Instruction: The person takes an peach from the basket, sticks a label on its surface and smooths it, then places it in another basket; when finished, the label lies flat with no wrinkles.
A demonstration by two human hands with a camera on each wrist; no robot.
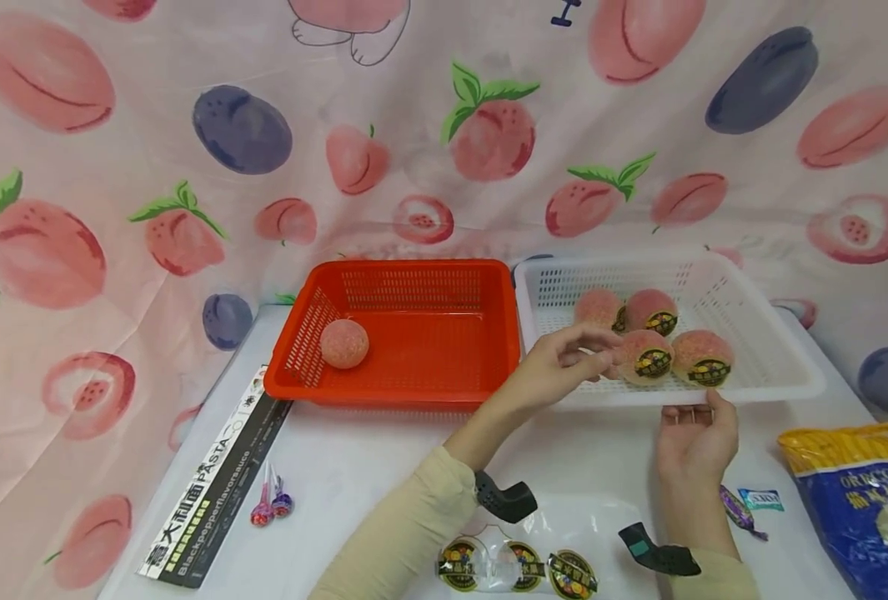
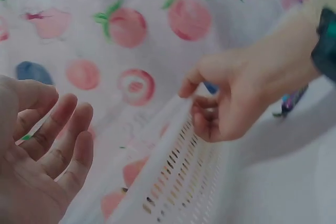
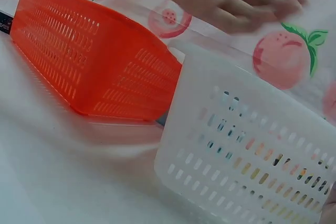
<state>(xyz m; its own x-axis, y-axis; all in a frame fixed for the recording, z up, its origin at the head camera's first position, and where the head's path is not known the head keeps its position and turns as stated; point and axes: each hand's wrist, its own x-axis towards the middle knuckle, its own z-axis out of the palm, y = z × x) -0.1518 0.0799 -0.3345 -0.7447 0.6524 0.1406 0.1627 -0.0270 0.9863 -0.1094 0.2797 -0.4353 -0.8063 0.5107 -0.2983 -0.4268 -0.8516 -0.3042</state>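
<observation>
Several round pink peaches (image 1: 702,354) with black-and-gold labels sit together in the white basket (image 1: 774,367). Over its front left part is my left hand (image 1: 564,367), fingers loosely bent and holding nothing, the fingertips overlapping the nearest peach (image 1: 642,357) in the head view. My right hand (image 1: 699,442) grips the basket's front rim, thumb at the top edge and fingers curled against the outer wall; the left wrist view shows this right hand (image 2: 231,93) from the side. To the left, a red basket (image 1: 413,396) holds one pink peach (image 1: 344,343).
A black-and-white pasta box (image 1: 214,483) and two lollipops (image 1: 271,500) lie at left. Clear packaging with round labels (image 1: 522,567) is at the front. At right are a purple-wrapped candy (image 1: 742,510), a small blue packet (image 1: 761,499) and a blue-yellow bag (image 1: 864,500).
</observation>
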